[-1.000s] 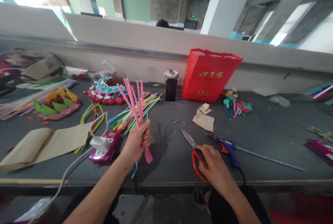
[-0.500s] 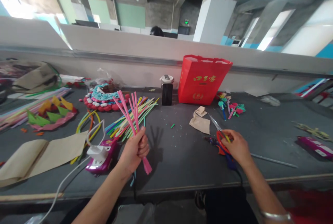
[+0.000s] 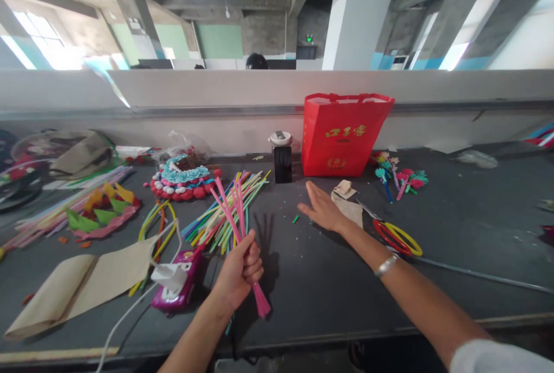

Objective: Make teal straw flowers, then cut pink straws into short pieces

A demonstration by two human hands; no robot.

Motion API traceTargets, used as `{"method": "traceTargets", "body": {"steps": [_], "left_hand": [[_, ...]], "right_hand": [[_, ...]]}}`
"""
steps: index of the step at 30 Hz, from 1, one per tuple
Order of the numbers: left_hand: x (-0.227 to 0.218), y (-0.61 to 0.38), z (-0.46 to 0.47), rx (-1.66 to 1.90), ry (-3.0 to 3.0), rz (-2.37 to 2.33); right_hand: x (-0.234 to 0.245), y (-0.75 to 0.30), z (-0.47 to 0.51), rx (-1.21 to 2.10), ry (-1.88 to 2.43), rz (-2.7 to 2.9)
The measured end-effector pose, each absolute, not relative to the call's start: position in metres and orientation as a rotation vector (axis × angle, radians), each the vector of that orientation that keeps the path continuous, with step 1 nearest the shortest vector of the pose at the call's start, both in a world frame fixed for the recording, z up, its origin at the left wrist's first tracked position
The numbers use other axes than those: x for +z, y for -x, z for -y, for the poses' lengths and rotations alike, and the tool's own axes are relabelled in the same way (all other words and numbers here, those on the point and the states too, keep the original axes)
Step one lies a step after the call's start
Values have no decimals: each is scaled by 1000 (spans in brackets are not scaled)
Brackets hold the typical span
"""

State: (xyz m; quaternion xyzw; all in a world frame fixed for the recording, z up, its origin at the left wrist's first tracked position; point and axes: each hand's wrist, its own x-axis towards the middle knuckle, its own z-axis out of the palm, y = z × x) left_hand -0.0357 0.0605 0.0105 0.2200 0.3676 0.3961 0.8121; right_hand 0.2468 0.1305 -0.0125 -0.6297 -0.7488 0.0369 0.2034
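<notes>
My left hand is closed around a bundle of pink sticks that fan upward above the dark worktable. My right hand reaches forward over the table with fingers stretched flat, holding nothing, close to a small green scrap. The red and yellow handled scissors lie on the table to the right of my right forearm. A pile of coloured sticks lies behind my left hand.
A red bag and a dark jar with a white lid stand at the back. A purple power strip with a white plug, brown paper, crumpled paper, small craft flowers and a round flower piece lie around.
My right hand let go of the scissors, which now lie on the table, and moved left and forward with fingers open. My left hand kept its grip on the pink sticks.
</notes>
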Motion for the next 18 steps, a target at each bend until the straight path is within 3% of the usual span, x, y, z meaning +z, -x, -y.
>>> {"method": "traceTargets", "body": {"steps": [9,18], "left_hand": [[1,39,-68,808,-467,-789],[3,36,-75,868,-512,-779]], "right_hand": [[-36,-218,-171,252,1656,2346],[-12,-185,-30,467,1164,2705]]}}
